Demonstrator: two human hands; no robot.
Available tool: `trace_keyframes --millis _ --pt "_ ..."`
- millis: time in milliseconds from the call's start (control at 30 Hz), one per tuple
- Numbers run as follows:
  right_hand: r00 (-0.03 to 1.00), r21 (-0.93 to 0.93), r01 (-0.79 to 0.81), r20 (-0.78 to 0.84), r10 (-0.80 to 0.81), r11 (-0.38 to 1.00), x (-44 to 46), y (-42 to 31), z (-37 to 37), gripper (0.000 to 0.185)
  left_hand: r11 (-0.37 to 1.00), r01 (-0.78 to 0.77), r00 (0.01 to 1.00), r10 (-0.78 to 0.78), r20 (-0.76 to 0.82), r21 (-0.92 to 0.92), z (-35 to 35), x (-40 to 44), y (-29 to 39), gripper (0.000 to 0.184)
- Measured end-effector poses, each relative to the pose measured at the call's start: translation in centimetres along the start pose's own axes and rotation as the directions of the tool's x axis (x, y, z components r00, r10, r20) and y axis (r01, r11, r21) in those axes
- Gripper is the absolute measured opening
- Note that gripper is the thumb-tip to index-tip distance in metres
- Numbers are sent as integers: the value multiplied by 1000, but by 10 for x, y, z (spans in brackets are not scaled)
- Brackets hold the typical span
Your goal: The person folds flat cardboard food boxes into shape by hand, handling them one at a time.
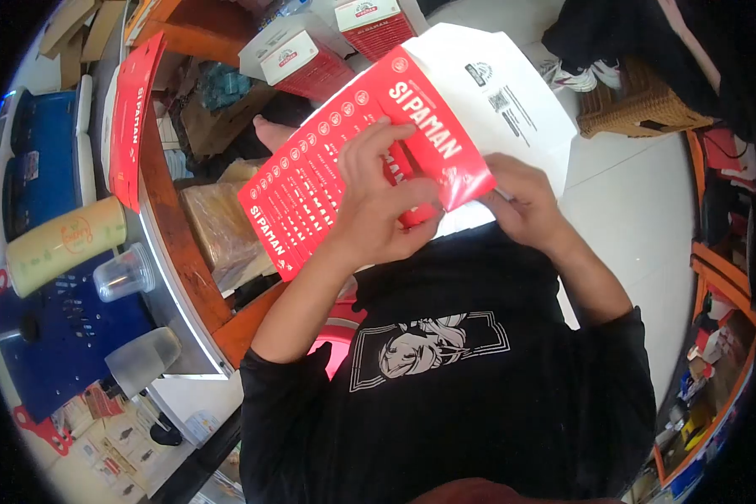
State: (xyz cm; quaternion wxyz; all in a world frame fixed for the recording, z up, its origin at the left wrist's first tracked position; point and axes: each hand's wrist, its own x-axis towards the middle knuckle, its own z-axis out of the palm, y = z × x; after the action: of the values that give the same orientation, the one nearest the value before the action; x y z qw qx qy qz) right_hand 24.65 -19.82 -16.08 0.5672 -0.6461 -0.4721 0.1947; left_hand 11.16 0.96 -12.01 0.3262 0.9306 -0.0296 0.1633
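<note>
A red and white flat cardboard box printed "SI PAMAN" lies across my lap, partly unfolded. Its white flap with small black print and a QR code spreads to the upper right. My left hand rests over the red panel, thumb and fingers closing on a folded part near its lower edge. At the panel's right corner, my right hand pinches the cardboard edge, its fingertips partly hidden behind it.
Two red and white boxes stand ahead. On the left counter are red printed sheets, a yellow-green cylinder and plastic cups. A plastic-wrapped package sits below. A wicker basket and shelves are right.
</note>
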Motion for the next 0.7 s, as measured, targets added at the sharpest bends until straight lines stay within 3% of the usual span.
trace_keyframes --millis 100,200,433,533,700 --pt "1000 -12 14 -8 -15 1000 11 4 -1 22 1000 -12 999 12 -51 -6 -1 4 -5 23" --pt "990 -113 141 8 -141 984 19 16 4 19 1000 -13 998 14 -57 25 3 8 -5 22" --pt "992 -279 -28 110 61 960 9 31 0 24 995 43 996 -49 70 85 1 14 -9 26" --pt "994 -375 36 109 5 926 10 52 -4 19 995 37 993 -47 106 91 -1 17 -6 27" --pt "997 -336 76 30 -70 939 14 60 8 15 999 23 998 -25 53 45 0 15 -9 23"
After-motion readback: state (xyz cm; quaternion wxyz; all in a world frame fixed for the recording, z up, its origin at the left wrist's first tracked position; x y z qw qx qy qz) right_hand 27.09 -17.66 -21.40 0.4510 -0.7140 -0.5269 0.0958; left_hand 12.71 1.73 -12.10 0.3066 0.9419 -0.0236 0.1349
